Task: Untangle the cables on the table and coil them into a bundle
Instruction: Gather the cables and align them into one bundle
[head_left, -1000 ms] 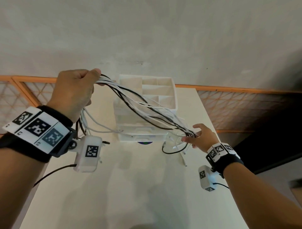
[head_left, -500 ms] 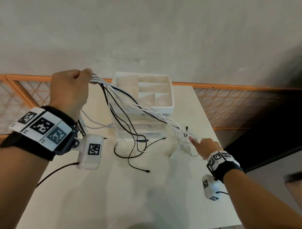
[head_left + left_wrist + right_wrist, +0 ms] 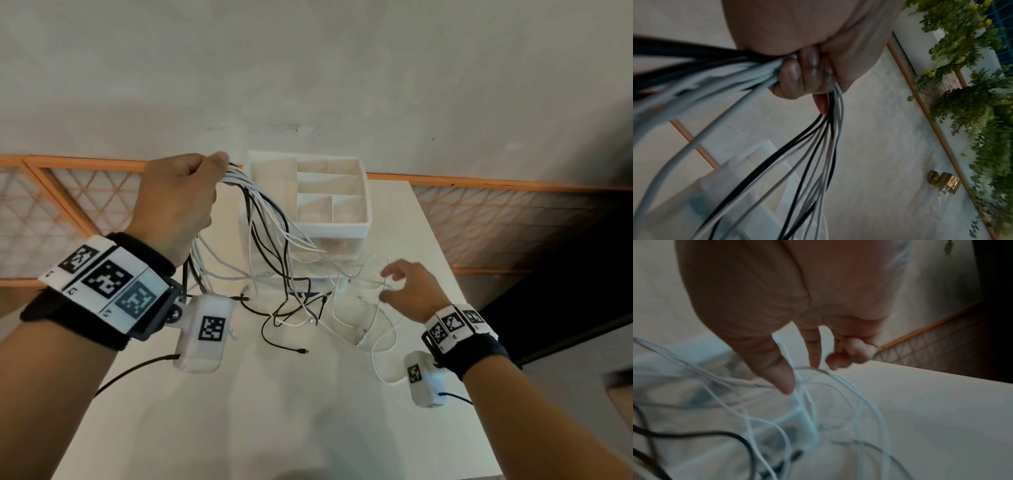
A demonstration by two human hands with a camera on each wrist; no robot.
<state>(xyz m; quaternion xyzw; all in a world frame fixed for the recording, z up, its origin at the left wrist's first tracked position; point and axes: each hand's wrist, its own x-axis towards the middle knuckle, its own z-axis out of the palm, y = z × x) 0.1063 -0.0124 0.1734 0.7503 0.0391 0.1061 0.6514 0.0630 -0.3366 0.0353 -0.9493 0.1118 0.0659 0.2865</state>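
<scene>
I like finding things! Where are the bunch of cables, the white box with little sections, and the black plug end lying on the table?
bunch of cables [image 3: 236, 180]: head view, where left hand grips.
white box [image 3: 334, 229]: head view, front rim.
black plug end [image 3: 302, 351]: head view, tip.

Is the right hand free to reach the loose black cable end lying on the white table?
Probably yes: the right hand hovers among thin white cables; the black cable end lies uncovered on the white table nearby.
</scene>
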